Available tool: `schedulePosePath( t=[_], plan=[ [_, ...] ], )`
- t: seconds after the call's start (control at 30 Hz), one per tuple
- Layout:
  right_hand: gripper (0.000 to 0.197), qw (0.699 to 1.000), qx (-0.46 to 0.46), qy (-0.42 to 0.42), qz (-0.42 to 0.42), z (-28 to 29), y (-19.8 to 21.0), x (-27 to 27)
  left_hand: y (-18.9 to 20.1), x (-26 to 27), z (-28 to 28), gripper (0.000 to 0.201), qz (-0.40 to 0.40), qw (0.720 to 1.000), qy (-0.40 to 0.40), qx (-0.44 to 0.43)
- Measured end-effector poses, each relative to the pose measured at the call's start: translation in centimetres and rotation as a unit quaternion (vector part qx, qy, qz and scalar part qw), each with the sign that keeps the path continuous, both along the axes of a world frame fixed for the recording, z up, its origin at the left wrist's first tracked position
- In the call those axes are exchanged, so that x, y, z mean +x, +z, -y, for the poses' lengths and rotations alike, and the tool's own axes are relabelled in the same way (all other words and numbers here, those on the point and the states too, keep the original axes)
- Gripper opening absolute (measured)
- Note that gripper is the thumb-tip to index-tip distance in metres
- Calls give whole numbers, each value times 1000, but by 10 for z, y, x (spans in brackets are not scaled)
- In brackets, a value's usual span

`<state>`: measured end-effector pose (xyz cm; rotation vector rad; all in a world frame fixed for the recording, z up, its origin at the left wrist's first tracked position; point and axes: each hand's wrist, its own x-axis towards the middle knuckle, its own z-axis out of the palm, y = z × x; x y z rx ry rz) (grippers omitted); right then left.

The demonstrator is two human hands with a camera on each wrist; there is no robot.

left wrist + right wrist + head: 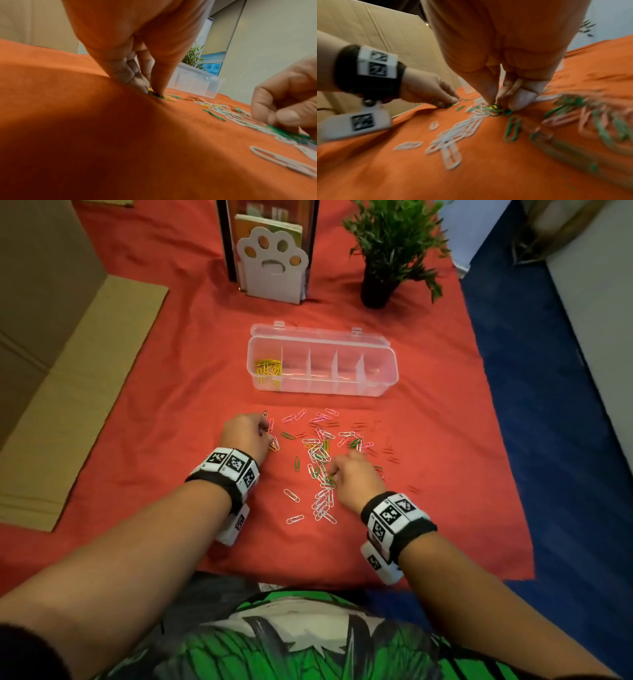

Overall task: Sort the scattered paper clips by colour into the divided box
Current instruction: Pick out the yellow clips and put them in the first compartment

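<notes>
Several white, pink, green, red and yellow paper clips point(320, 460) lie scattered on the red cloth point(171, 422). Behind them stands the clear divided box point(387, 385) with its lid open; yellow clips point(267, 369) lie in its leftmost compartment. My left hand point(265, 436) is at the pile's left edge, thumb and fingers pinching yellow and green clips point(154, 93) against the cloth. My right hand point(334, 472) is down in the middle of the pile, its fingertips point(489, 100) closed on a knot of green clips point(494, 108) with some yellow in it.
A white paw-shaped holder point(272, 265) and a potted plant point(376, 285) stand behind the box. Flattened cardboard point(68, 388) lies at the left. Blue floor point(548, 440) runs along the cloth's right edge.
</notes>
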<state>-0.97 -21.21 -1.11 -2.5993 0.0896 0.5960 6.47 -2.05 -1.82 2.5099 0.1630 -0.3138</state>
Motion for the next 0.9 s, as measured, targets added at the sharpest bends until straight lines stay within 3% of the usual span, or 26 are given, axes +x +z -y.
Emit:
schedulePosePath(
  t=[0.13, 0.3, 0.5, 0.7, 0.8, 0.9],
  plan=[
    [29, 997, 21, 65, -22, -10, 0, -9, -1, -7, -5, 23, -10, 1000, -5, 1],
    [20, 999, -14, -24, 44, 0, 3, 21, -4, -17, -14, 23, -9, 1000, 5, -4],
    [27, 996, -66, -29, 54, -15, 2, 49, 5, -23, -12, 13, 6, 997, 29, -72],
    [32, 998, -70, -6, -6, -17, 5, 55, 12, -20, 12, 33, -57, 990, -31, -128],
    [13, 998, -16, -62, -13, -2, 6, 53, 12, -20, 28, 30, -67, 990, -63, -106],
    [22, 980, 136, -146, -23, 10, 4, 43, 6, -21, 41, 19, -51, 991, -111, -56]
  ],
)
